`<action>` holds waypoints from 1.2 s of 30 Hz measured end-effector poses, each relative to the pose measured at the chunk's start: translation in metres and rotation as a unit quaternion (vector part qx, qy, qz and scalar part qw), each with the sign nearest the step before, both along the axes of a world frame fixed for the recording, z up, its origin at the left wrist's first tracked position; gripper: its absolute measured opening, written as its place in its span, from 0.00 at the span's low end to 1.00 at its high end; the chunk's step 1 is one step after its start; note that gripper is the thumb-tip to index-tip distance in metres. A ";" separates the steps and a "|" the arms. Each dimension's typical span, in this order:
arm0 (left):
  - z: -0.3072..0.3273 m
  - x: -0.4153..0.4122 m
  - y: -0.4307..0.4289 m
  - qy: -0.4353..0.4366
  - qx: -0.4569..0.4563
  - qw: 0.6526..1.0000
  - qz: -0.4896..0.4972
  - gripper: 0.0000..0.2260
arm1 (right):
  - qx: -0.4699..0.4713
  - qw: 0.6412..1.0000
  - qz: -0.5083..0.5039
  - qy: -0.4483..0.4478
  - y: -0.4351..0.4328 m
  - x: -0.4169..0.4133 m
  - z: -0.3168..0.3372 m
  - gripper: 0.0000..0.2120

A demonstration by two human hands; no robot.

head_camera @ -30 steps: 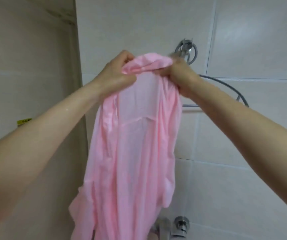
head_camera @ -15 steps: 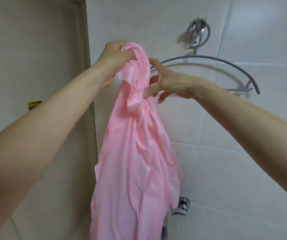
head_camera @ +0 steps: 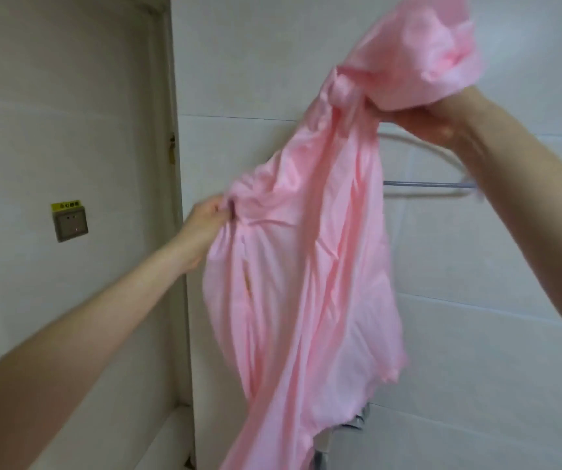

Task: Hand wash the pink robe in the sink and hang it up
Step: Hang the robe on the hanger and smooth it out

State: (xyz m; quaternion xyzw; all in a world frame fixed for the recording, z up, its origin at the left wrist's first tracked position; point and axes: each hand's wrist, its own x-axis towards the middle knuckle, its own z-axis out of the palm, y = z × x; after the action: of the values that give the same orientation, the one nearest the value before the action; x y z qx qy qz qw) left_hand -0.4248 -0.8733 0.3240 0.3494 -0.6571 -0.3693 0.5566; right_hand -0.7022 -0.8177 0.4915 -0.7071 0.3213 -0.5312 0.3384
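Observation:
The pink robe (head_camera: pixel 310 252) hangs stretched in the air in front of the white tiled wall. My right hand (head_camera: pixel 432 120) grips a bunched end of it high at the upper right, with loose cloth flopping over the fist. My left hand (head_camera: pixel 210 215) pinches the robe's left edge lower down, pulling the cloth out sideways. The rest of the robe trails down past the bottom of the view. A grey metal towel ring (head_camera: pixel 435 185) is fixed to the wall just behind the robe and under my right hand; the cloth hides its left part.
A door frame (head_camera: pixel 174 164) runs down the left of the tiled wall. A wall switch with a yellow label (head_camera: pixel 69 222) sits on the left wall. A chrome tap fitting (head_camera: pixel 337 435) shows at the bottom, partly behind the robe.
My right hand took hold of the bunched top and lifted it up and right. My left hand dropped lower and left, gripping the robe's edge and spreading the cloth.

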 end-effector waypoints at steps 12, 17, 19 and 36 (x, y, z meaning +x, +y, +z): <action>0.117 -0.065 0.040 -0.012 -0.215 0.975 -0.048 0.06 | -0.091 0.973 -0.168 0.133 0.031 0.063 -0.044 0.19; 0.072 -0.061 0.039 -0.076 -0.088 0.979 -0.170 0.23 | -0.111 0.972 -0.199 -0.062 0.038 0.054 -0.009 0.11; 0.046 -0.062 0.036 -0.132 -0.066 0.969 -0.200 0.23 | -0.140 0.966 -0.209 -0.065 0.037 0.057 -0.007 0.11; 0.007 -0.077 0.032 -0.332 -0.015 0.902 -0.275 0.23 | -0.035 0.932 -0.331 -0.146 0.043 -0.015 0.013 0.14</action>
State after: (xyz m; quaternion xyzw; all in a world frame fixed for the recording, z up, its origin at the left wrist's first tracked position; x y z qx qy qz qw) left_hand -0.5014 -0.8413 0.3311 0.2490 -0.8791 -0.3604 0.1880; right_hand -0.7168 -0.7744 0.5041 -0.4868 0.4655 -0.7212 0.1619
